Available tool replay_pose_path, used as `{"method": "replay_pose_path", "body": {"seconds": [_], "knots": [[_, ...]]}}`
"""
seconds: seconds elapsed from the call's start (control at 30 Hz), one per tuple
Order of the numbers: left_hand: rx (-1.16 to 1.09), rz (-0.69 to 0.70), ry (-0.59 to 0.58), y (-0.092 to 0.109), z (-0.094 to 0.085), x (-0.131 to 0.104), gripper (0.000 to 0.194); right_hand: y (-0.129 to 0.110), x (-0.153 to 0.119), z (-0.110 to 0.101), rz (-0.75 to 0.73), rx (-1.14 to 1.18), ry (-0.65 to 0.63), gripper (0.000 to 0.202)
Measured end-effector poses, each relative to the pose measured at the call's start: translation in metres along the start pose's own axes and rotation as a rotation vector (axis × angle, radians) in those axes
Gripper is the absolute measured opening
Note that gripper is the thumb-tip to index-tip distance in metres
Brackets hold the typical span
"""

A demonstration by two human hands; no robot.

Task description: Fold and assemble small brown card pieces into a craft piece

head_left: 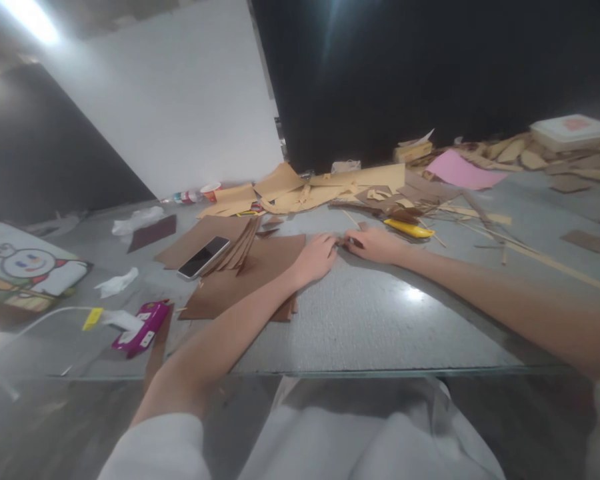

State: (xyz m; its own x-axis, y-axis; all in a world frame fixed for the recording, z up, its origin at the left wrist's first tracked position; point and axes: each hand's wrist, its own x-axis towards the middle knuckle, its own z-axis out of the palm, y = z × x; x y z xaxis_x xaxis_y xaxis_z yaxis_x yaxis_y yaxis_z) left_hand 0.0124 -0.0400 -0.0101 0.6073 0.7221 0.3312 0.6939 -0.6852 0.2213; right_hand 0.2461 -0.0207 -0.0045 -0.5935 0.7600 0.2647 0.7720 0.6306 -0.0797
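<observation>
Over the grey tabletop, my left hand (320, 257) and my right hand (373, 245) meet with their fingertips close together. Both have bent, pinched fingers around a small brownish bit too tiny to name. Sheets of brown leather-like material (260, 267) lie beside and partly under my left forearm. Just beyond my right hand rests a yellow tool (409, 229) that looks like a utility knife. Thin brown and tan strips (480, 230) are scattered to its right.
A phone (204, 257) lies on the brown sheets. Left of it are a purple wipes pack (143, 327) and crumpled tissue (117, 283). Tan offcuts (300, 197), a pink sheet (463, 169) and a white lidded box (575, 133) line the back. The table's glass edge (380, 372) is in front of me.
</observation>
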Motion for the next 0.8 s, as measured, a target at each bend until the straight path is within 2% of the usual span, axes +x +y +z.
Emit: {"method": "replay_pose_path", "body": {"seconds": [0.8], "knots": [[0.016, 0.008, 0.008, -0.0025, 0.0025, 0.0005, 0.030, 0.0015, -0.0001, 0.0005, 0.002, 0.030, -0.012, 0.036]]}}
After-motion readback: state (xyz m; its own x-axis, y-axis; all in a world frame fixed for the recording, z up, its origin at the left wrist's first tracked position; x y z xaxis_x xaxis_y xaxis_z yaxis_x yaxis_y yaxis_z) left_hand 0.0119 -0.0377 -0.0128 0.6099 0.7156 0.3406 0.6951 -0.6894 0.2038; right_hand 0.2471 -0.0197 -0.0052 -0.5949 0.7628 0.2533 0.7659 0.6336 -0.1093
